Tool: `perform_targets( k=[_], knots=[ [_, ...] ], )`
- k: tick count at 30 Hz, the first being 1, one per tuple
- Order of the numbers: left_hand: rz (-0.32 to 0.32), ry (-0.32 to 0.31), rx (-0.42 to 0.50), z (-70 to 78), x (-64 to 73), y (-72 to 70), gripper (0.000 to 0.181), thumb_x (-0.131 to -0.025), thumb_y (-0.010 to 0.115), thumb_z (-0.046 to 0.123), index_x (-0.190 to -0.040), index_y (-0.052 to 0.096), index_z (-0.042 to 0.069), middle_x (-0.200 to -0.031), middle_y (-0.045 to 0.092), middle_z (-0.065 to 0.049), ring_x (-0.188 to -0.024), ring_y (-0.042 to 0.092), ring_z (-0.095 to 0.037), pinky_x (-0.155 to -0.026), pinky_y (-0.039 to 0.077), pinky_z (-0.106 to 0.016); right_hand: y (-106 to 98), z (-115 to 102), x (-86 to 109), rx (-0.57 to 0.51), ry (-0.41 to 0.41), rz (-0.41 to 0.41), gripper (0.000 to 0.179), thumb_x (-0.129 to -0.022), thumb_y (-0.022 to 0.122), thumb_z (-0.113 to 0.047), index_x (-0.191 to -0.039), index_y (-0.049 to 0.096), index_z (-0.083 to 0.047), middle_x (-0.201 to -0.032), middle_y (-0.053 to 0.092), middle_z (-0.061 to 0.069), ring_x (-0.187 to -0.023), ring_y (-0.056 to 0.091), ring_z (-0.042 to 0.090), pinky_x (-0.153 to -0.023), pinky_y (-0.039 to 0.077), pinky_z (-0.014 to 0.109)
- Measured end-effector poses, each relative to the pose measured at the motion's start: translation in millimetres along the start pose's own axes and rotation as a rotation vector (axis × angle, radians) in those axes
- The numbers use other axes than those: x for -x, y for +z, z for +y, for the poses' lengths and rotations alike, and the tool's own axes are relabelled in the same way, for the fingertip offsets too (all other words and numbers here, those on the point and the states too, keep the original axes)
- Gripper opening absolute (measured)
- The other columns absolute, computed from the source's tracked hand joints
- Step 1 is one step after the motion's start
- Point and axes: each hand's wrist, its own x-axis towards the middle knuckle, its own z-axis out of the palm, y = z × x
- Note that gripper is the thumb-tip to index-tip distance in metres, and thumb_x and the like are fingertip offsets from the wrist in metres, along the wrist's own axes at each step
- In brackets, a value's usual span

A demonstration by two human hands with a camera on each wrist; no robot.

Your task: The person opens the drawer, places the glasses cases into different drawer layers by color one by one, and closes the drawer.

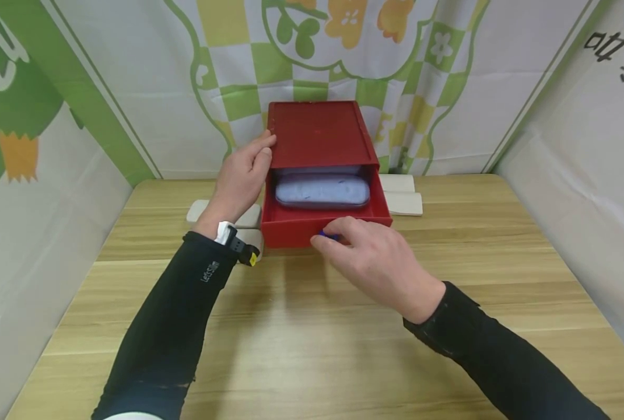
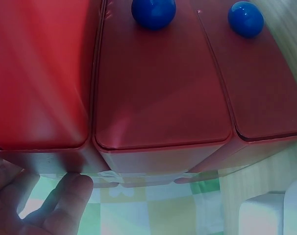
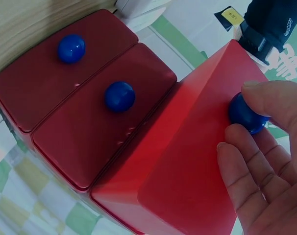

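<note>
A small red cabinet point(image 1: 317, 131) stands at the back of the table, its top drawer point(image 1: 291, 233) pulled partway out. Inside that drawer lies a light blue oblong case point(image 1: 322, 191), with something pale partly hidden behind it. My right hand point(image 1: 372, 256) pinches the drawer's round blue knob point(image 3: 246, 115) between thumb and fingers. Against the cabinet's upper left side rests my left hand point(image 1: 241, 178), its fingers lying along the edge. Two lower drawers, each with a blue knob point(image 3: 120, 96), are closed in the right wrist view.
White flat pieces point(image 1: 403, 202) lie to the right of the cabinet. More white rounded blocks point(image 1: 249, 217) are on its left, partly behind my left wrist. A patterned curtain point(image 1: 238, 70) hangs close behind. The wooden table point(image 1: 312, 350) stretches out in front.
</note>
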Motion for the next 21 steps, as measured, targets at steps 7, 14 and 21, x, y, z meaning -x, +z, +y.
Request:
perform_targets(
  k=[7,14,21],
  knots=[
    [0.003,0.003,-0.004,0.2,-0.3,0.0,0.051,-0.111,0.036,0.036,-0.155,0.052,0.014,-0.163,0.045,0.003,-0.152,0.038,-0.010,-0.125,0.032,-0.035,2.5,3.6,-3.5,-0.013,0.015,0.006,0.033,-0.091,0.080,-0.010,-0.123,0.073,-0.009,-0.113,0.069,0.012,-0.087,0.069,0.023,-0.071,0.062,0.034],
    [0.007,-0.006,-0.004,0.7,-0.1,0.0,0.051,-0.111,0.037,0.036,-0.155,0.053,0.016,-0.162,0.045,0.004,-0.151,0.038,-0.009,-0.126,0.032,-0.035,2.3,5.5,-7.1,-0.024,0.024,0.001,0.030,-0.093,0.079,-0.009,-0.122,0.072,-0.009,-0.112,0.069,0.012,-0.091,0.070,0.022,-0.073,0.063,0.034],
    [0.010,-0.010,0.001,0.4,0.2,0.3,0.051,-0.111,0.037,0.037,-0.155,0.053,0.017,-0.162,0.045,0.006,-0.151,0.038,-0.009,-0.125,0.032,-0.035,2.0,6.1,-7.9,-0.029,0.027,-0.013,0.030,-0.093,0.077,-0.008,-0.122,0.072,-0.009,-0.113,0.069,0.012,-0.091,0.070,0.022,-0.076,0.063,0.034]
  ],
)
